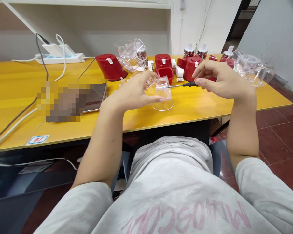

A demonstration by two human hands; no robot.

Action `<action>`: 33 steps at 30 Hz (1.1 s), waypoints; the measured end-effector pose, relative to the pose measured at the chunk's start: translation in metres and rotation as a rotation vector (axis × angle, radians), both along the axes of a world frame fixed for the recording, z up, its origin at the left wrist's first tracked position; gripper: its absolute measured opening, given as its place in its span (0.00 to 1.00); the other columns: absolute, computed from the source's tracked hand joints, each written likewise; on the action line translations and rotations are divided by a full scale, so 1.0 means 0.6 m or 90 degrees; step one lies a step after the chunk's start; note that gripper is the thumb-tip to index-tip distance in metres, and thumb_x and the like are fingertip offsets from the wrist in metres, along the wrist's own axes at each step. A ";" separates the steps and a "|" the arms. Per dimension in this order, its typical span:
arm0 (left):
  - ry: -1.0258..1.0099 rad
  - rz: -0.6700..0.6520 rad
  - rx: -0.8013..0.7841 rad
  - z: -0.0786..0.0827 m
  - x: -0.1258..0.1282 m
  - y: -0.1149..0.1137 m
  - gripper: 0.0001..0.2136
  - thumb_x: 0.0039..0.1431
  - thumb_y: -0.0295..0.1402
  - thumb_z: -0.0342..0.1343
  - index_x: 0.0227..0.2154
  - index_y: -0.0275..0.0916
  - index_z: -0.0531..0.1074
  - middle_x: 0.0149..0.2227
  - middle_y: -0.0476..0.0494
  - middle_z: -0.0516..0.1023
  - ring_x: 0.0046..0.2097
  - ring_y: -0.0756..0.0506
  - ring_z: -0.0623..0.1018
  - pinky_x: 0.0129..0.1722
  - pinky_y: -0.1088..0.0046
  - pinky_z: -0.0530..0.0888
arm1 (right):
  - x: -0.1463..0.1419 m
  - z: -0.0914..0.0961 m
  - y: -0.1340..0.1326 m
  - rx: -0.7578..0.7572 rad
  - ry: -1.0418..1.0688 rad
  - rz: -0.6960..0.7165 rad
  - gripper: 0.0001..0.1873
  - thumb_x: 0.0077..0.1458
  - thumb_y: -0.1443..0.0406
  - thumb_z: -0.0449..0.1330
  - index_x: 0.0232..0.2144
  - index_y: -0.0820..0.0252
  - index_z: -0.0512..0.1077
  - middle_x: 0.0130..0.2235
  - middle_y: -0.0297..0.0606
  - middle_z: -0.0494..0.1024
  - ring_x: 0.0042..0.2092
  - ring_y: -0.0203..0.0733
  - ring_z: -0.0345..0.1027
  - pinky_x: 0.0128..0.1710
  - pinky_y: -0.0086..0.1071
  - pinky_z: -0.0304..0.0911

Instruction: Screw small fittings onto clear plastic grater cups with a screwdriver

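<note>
My left hand (141, 87) is closed around a clear plastic part (164, 87), with thumb and fingers on its side near the table's front edge. In my right hand (217, 78) is a screwdriver (189, 84), its black handle pinched between the fingers. The metal shaft points left, and its tip meets the clear part; whether it sits in a screw is too small to tell. Just behind the hands stand red plastic housings (163, 61) with white tabs. A red open cup-like piece (166, 74) and a white plastic fitting (179, 73) lie close by.
More clear plastic parts are stacked at the back (130, 53) and at the right (251, 66). Metal grater drums (189, 51) with white tops stand along the back. A tablet-like device (96, 96), partly blurred, lies left. Cables run from a power strip (61, 58).
</note>
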State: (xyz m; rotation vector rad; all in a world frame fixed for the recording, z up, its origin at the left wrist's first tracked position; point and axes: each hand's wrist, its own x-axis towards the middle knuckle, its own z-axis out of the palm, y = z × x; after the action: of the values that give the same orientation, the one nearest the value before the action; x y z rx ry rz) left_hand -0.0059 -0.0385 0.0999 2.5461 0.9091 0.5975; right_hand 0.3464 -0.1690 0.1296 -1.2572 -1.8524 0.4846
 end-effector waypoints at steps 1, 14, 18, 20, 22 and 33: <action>0.003 0.004 0.002 0.000 0.001 -0.001 0.42 0.67 0.59 0.80 0.77 0.45 0.78 0.74 0.33 0.85 0.76 0.18 0.83 0.82 0.39 0.77 | -0.001 -0.002 0.001 -0.004 0.001 -0.003 0.19 0.64 0.48 0.89 0.43 0.44 0.87 0.43 0.40 0.89 0.52 0.62 0.87 0.50 0.56 0.90; 0.009 0.046 0.027 -0.007 0.006 -0.006 0.40 0.66 0.58 0.81 0.74 0.49 0.78 0.68 0.33 0.86 0.70 0.20 0.85 0.75 0.38 0.82 | 0.006 -0.003 0.012 0.036 0.005 -0.042 0.22 0.54 0.48 0.93 0.41 0.43 0.89 0.47 0.41 0.93 0.55 0.66 0.89 0.52 0.59 0.92; 0.020 0.053 0.024 -0.004 0.007 -0.012 0.40 0.67 0.58 0.80 0.75 0.47 0.78 0.70 0.32 0.85 0.71 0.19 0.85 0.76 0.37 0.81 | 0.019 -0.017 0.024 0.036 -0.035 -0.036 0.20 0.57 0.46 0.91 0.44 0.44 0.92 0.46 0.41 0.93 0.53 0.65 0.88 0.54 0.60 0.91; 0.027 0.059 0.021 -0.003 0.008 -0.014 0.40 0.68 0.59 0.80 0.75 0.47 0.78 0.70 0.30 0.85 0.71 0.18 0.85 0.76 0.35 0.81 | 0.023 -0.022 0.027 0.026 -0.064 -0.033 0.17 0.62 0.47 0.88 0.46 0.44 0.93 0.44 0.41 0.92 0.50 0.63 0.87 0.55 0.61 0.89; 0.029 0.064 0.016 -0.003 0.008 -0.015 0.41 0.68 0.59 0.80 0.76 0.47 0.77 0.70 0.30 0.84 0.71 0.17 0.84 0.78 0.33 0.79 | 0.025 -0.024 0.027 0.016 -0.073 -0.026 0.14 0.68 0.47 0.84 0.46 0.44 0.93 0.43 0.40 0.91 0.47 0.60 0.86 0.55 0.60 0.88; 0.025 0.063 0.028 -0.007 0.006 -0.011 0.41 0.68 0.60 0.81 0.77 0.50 0.77 0.69 0.32 0.85 0.69 0.19 0.86 0.77 0.33 0.81 | 0.015 -0.006 0.003 0.004 0.040 -0.032 0.24 0.56 0.51 0.92 0.44 0.42 0.84 0.52 0.40 0.89 0.53 0.63 0.83 0.44 0.58 0.88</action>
State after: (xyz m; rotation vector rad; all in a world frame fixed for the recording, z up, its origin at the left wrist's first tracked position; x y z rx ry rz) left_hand -0.0025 -0.0452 0.0958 2.5718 1.0528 0.6044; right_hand 0.3556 -0.1673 0.1258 -1.2669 -1.7639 0.4848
